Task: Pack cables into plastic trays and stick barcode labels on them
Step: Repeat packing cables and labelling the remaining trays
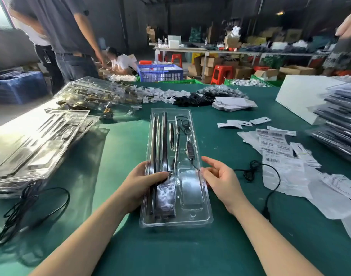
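Clear plastic tray [198, 216] holds dark rods, thin cable [182, 124].

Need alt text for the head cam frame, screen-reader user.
A person's left hand grips the left edge of a clear plastic tray holding rods and a thin cable, on a green table; the right hand hovers open at its right edge. Barcode labels lie to the right, stacked trays to the left.

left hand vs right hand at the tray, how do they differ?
The left hand grips the clear tray at its left edge, thumb pressed across the dark strips; the right hand holds nothing. The left hand's fingers curl under the tray; the right hand's are loosely spread at the right edge. Both are bare.
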`<act>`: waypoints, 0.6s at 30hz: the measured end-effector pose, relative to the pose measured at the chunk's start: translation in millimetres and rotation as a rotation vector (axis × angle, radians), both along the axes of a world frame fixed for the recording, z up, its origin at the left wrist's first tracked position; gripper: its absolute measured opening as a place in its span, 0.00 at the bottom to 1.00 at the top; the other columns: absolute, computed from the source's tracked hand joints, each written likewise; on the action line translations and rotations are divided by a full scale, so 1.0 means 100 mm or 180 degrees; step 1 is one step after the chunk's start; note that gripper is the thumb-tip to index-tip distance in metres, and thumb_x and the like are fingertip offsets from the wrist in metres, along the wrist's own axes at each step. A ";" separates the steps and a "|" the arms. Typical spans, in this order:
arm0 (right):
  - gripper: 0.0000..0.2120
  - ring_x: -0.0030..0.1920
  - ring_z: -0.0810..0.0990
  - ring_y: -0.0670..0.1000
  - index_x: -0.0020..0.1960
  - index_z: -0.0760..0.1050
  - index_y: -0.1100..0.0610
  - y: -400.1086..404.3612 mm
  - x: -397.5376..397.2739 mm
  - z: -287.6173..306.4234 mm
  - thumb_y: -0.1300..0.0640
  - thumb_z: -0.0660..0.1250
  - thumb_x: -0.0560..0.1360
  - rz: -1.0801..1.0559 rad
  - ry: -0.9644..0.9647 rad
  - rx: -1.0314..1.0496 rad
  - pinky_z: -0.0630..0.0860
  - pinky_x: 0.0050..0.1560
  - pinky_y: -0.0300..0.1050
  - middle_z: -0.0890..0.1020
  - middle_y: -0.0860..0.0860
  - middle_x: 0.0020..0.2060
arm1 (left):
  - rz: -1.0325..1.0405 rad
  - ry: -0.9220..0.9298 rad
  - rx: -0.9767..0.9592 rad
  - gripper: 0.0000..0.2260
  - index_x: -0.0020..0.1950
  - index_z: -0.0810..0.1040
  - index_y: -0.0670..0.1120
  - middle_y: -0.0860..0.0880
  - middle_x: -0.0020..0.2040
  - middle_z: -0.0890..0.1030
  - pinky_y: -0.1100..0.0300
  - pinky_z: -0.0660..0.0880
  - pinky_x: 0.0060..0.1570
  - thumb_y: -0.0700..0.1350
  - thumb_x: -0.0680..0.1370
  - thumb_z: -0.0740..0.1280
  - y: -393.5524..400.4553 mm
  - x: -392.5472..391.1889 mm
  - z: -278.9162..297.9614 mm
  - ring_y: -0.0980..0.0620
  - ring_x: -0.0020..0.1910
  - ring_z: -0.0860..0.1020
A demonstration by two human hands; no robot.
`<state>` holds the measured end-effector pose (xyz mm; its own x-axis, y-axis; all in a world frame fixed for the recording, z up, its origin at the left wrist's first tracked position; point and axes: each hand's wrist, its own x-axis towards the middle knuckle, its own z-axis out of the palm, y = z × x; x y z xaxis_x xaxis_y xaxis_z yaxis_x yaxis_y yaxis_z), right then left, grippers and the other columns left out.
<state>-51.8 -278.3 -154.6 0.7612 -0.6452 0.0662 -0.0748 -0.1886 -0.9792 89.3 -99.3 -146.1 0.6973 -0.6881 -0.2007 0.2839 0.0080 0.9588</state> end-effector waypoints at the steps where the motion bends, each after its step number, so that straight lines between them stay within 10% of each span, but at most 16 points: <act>1: 0.14 0.40 0.81 0.44 0.63 0.76 0.50 0.00 0.01 0.02 0.54 0.67 0.78 -0.0007 0.0029 0.0200 0.77 0.43 0.36 0.83 0.46 0.40 | 0.0023 -0.0023 0.0017 0.26 0.62 0.71 0.41 0.42 0.48 0.84 0.61 0.78 0.31 0.39 0.67 0.77 0.01 0.00 0.00 0.49 0.38 0.84; 18: 0.12 0.34 0.84 0.53 0.56 0.71 0.61 0.11 0.01 0.20 0.53 0.66 0.78 0.0323 0.0128 0.1043 0.77 0.31 0.40 0.86 0.55 0.41 | -0.0106 -0.0085 -0.0318 0.19 0.49 0.82 0.46 0.40 0.44 0.84 0.55 0.80 0.34 0.42 0.60 0.79 0.01 -0.07 -0.03 0.45 0.38 0.83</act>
